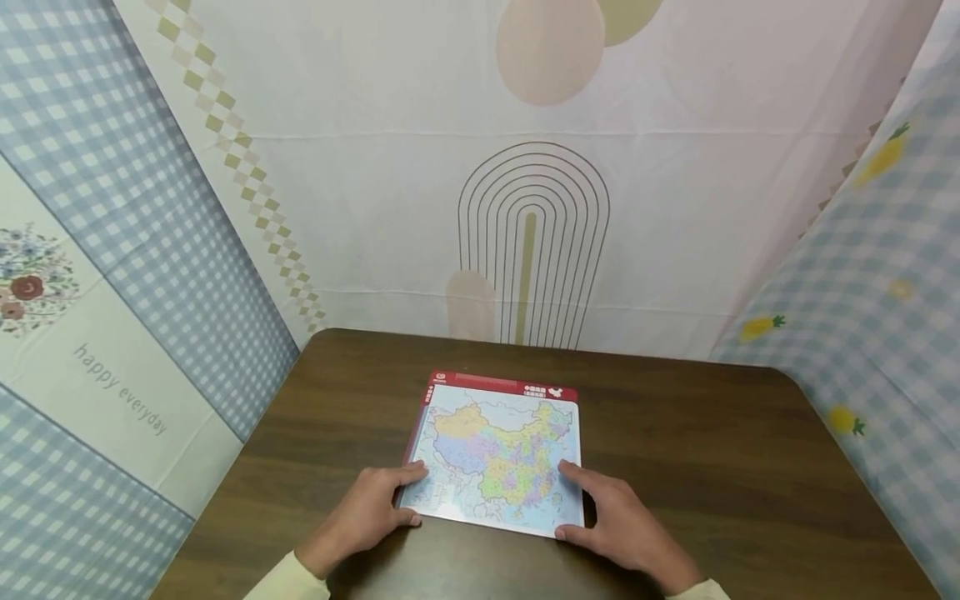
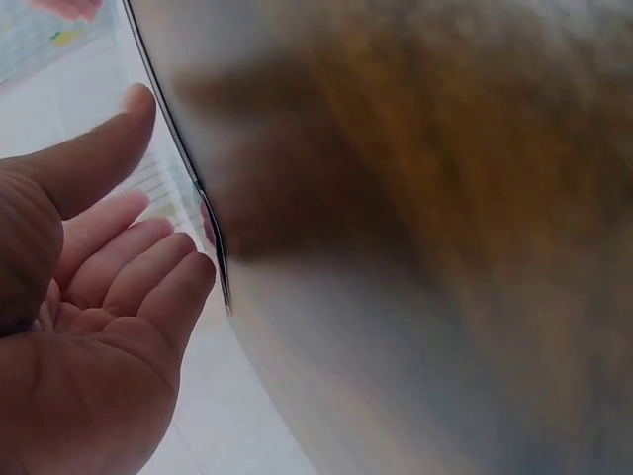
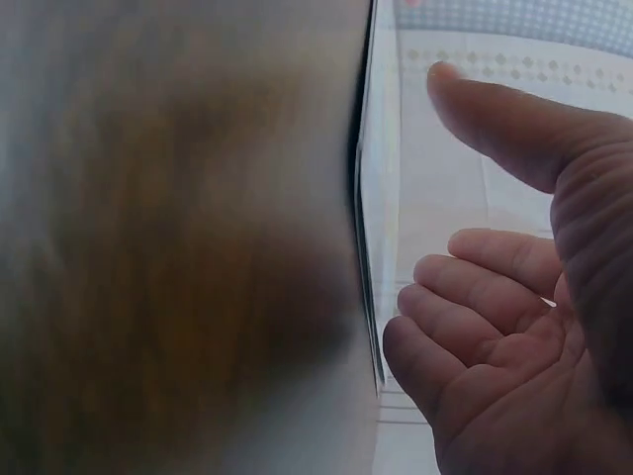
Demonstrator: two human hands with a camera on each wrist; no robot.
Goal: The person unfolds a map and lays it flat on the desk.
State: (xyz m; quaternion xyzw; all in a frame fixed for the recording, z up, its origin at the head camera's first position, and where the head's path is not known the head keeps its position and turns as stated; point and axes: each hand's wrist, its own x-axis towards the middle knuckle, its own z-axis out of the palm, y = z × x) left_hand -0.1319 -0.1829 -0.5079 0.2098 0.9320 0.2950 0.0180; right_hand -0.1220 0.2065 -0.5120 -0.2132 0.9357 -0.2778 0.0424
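Observation:
A flat map board [image 1: 502, 433] with a red border along its top and left lies on the brown table, showing colored regions on pale blue. At its left edge is my left hand [image 1: 372, 504], index fingertip over the margin and thumb near the lower corner. My right hand [image 1: 622, 517] flanks the right edge in much the same way. Both wrist views show loosely bent fingers, with the thumb spread from them; the board's thin dark edge [image 2: 178, 148] appears beside the left fingers [image 2: 148, 277], and close to the right fingers [image 3: 455, 307] too. Firm contact is hard to tell.
The dark wood table [image 1: 690, 450] has rounded far corners. Behind it hangs a pale cloth [image 1: 375, 208] printed with arches. A blue checked cloth [image 1: 187, 308] borders the left side, and another checked cloth with pineapples [image 1: 885, 333] the right.

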